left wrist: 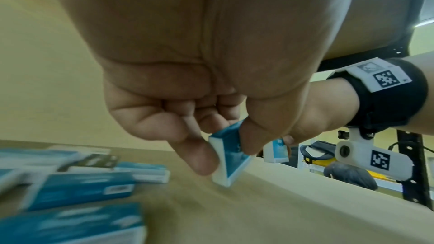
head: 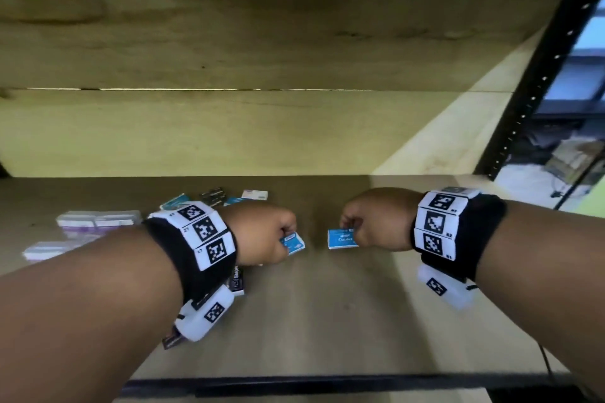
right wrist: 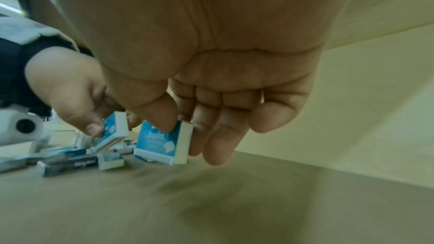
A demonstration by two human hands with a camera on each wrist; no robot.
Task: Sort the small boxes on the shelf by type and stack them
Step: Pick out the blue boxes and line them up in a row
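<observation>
My left hand (head: pixel 284 234) pinches a small blue and white staples box (head: pixel 292 243) between thumb and fingers, tilted, a little above the shelf board (head: pixel 311 304). In the left wrist view that same box (left wrist: pixel 231 157) hangs on edge under my left hand (left wrist: pixel 229 152). My right hand (head: pixel 350 227) pinches a second blue staples box (head: pixel 341 239) by its upper edge. In the right wrist view my right hand (right wrist: pixel 182 127) holds this box (right wrist: pixel 157 142) upright near the board. The two boxes are apart, facing each other at mid-shelf.
Several more small boxes lie at the left: pale purple ones (head: pixel 98 221), blue ones (head: pixel 175 201), a white one (head: pixel 254 195) and dark ones (head: pixel 214 195). Another dark box (head: pixel 236 281) lies under my left wrist. A black shelf upright (head: pixel 537 85) stands at right.
</observation>
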